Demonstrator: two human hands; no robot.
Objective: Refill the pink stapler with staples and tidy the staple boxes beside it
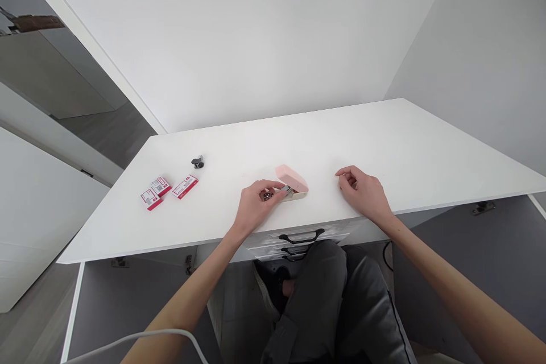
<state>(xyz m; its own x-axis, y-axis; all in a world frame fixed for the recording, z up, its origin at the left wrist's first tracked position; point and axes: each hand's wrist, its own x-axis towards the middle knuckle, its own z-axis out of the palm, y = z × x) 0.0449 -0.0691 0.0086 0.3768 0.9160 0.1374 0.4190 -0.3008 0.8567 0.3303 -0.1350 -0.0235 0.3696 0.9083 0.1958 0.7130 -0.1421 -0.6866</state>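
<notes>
Stapler (292, 178), pink and white: on the desk (375, 136), between the two hands; pink top raised, hinged end toward the right hand (365, 191), opposite end at the left hand (254, 201).

Left hand: touching the stapler, thumb and forefinger pinching a silvery metal piece (287, 189) under the raised top; whether loose or fixed, cannot tell.

Right hand: on the desk, apart from the stapler, fingers loosely curled; whether thumb and fingertips meet, cannot tell.

Small dark article (197, 162): beyond the left hand, to its left; kind not discernible.

Small red-and-white boxes, three: far left; two together (155, 193), the third (185, 187) just beside, nearer the left hand. Contents not visible.

Drawers, with black handles (302, 236): below the desk's front edge; shut, contents hidden.
</notes>
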